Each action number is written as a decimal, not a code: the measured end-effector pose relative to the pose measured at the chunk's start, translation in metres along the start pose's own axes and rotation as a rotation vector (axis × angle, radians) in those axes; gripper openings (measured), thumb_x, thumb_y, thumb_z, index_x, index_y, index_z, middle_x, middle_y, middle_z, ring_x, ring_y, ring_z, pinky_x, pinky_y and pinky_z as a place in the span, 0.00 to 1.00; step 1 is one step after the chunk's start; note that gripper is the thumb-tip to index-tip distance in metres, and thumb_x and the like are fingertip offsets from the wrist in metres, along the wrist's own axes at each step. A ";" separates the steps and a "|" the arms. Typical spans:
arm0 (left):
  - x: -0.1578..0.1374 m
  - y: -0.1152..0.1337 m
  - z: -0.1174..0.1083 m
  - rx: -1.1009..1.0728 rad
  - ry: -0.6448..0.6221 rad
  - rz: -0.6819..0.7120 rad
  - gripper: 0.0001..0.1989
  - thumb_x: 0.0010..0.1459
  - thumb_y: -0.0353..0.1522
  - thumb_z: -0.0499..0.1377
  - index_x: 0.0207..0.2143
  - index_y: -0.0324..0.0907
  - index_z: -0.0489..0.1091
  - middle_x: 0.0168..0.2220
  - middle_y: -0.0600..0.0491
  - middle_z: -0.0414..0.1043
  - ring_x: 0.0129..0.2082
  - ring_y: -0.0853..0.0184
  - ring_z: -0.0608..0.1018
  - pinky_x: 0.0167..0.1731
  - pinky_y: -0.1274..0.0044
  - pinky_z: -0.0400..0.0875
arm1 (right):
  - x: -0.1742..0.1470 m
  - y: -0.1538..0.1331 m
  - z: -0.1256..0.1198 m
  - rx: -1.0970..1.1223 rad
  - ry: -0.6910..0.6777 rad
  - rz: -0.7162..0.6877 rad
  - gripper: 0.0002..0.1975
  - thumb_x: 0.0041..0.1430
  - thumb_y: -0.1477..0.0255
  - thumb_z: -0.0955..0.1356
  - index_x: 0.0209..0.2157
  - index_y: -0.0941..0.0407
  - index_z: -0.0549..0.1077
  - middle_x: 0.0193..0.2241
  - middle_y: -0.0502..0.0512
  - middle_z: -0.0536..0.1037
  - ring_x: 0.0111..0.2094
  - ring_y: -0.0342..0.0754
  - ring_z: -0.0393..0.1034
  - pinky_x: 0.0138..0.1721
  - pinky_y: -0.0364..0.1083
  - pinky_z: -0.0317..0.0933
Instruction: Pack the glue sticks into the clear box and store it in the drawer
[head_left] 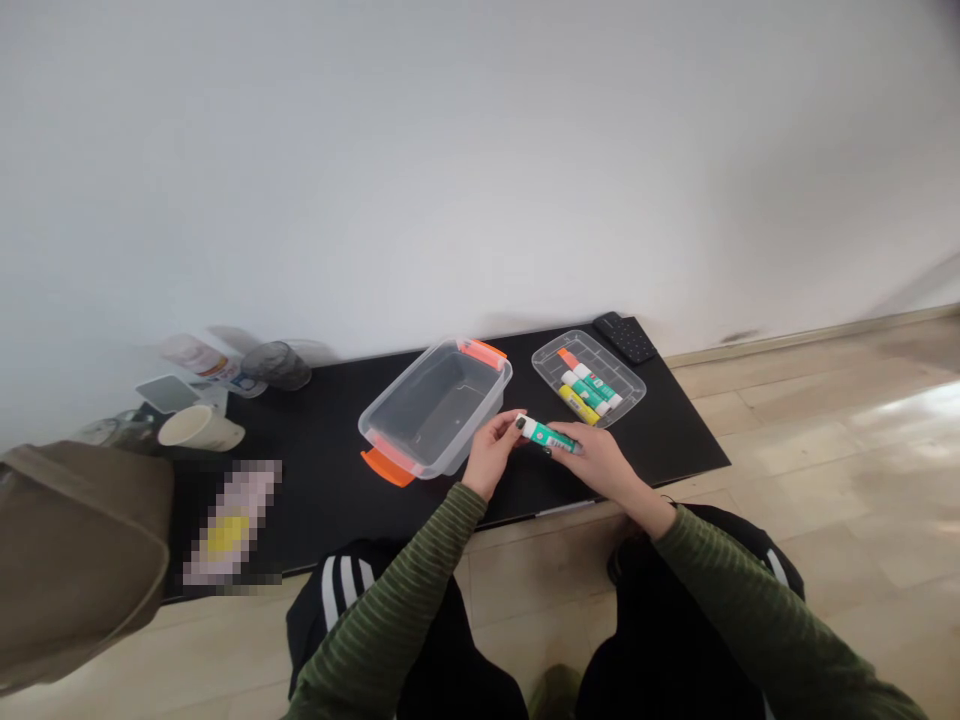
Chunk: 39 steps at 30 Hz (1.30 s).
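Note:
A green-and-white glue stick point(550, 437) is held between my two hands over the front of the black table. My left hand point(495, 448) pinches its white end. Around the other end are the closed fingers of my right hand point(596, 460). Just behind my left hand stands a clear plastic box point(450, 462) without its lid, its orange clips folded out. Beyond my right hand lies a clear lid-like tray point(541, 352). In it rest two green-and-white sticks point(585, 392), a yellow stick point(579, 404) and a small orange piece point(568, 358).
A dark keypad point(624, 337) sits at the table's back right corner. On the left are a paper cup point(201, 428), a dark glass point(277, 367), a white bottle point(214, 362) and a blurred-out item point(232, 525). A brown fabric object point(82, 560) covers the left end. The wall point(480, 180) stands close behind.

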<state>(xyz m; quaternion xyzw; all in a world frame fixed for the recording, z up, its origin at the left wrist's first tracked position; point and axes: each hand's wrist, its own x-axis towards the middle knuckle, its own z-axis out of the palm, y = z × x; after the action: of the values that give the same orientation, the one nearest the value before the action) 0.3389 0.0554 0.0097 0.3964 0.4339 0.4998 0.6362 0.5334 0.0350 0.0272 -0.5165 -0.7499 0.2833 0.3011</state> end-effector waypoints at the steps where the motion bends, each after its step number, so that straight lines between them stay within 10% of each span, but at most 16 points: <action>1: -0.001 0.000 0.000 0.018 -0.006 0.004 0.20 0.52 0.42 0.66 0.44 0.40 0.75 0.40 0.50 0.77 0.37 0.66 0.77 0.43 0.72 0.72 | 0.000 0.000 -0.001 0.030 -0.003 0.017 0.17 0.58 0.69 0.68 0.50 0.53 0.75 0.44 0.56 0.80 0.43 0.51 0.75 0.47 0.48 0.65; 13: -0.012 0.018 0.002 0.366 -0.114 0.244 0.20 0.62 0.42 0.57 0.51 0.40 0.71 0.47 0.45 0.77 0.47 0.59 0.78 0.51 0.66 0.70 | 0.002 -0.001 -0.001 0.627 -0.181 0.251 0.24 0.53 0.57 0.71 0.48 0.58 0.78 0.32 0.54 0.81 0.31 0.46 0.73 0.32 0.44 0.66; 21: -0.040 0.081 -0.023 0.814 0.320 0.703 0.18 0.55 0.35 0.63 0.49 0.45 0.73 0.56 0.46 0.70 0.61 0.54 0.66 0.64 0.62 0.54 | 0.009 -0.014 -0.003 0.992 -0.169 0.372 0.22 0.54 0.55 0.71 0.42 0.58 0.77 0.31 0.55 0.80 0.25 0.41 0.70 0.24 0.39 0.59; 25: -0.011 0.107 -0.094 0.941 0.710 0.570 0.27 0.55 0.36 0.60 0.58 0.41 0.65 0.65 0.43 0.57 0.66 0.55 0.59 0.65 0.62 0.50 | 0.012 -0.008 -0.005 1.044 -0.080 0.465 0.20 0.52 0.55 0.72 0.37 0.57 0.76 0.32 0.56 0.80 0.25 0.42 0.70 0.23 0.40 0.59; 29: 0.012 0.101 -0.151 0.904 0.725 0.160 0.32 0.48 0.36 0.63 0.56 0.34 0.66 0.59 0.37 0.65 0.60 0.49 0.66 0.61 0.60 0.59 | 0.014 -0.002 -0.007 1.117 -0.003 0.530 0.19 0.50 0.58 0.73 0.38 0.57 0.74 0.31 0.55 0.80 0.26 0.43 0.71 0.23 0.41 0.60; 32: 0.010 0.092 -0.156 0.879 0.594 0.034 0.24 0.47 0.32 0.59 0.48 0.35 0.72 0.46 0.42 0.75 0.48 0.52 0.76 0.53 0.62 0.67 | 0.015 -0.003 -0.010 1.165 0.023 0.519 0.18 0.51 0.59 0.73 0.39 0.55 0.71 0.32 0.55 0.79 0.29 0.44 0.73 0.24 0.41 0.61; 39: -0.013 0.082 -0.123 0.575 0.492 0.240 0.19 0.49 0.36 0.61 0.43 0.39 0.75 0.41 0.48 0.79 0.44 0.60 0.77 0.49 0.69 0.70 | 0.021 -0.023 -0.013 0.904 0.056 0.217 0.23 0.54 0.56 0.70 0.48 0.51 0.65 0.39 0.54 0.78 0.37 0.48 0.74 0.32 0.45 0.65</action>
<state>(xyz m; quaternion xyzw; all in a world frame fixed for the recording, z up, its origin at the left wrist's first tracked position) 0.1964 0.0666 0.0509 0.4748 0.6463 0.5087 0.3132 0.5228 0.0492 0.0560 -0.4163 -0.4843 0.5976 0.4848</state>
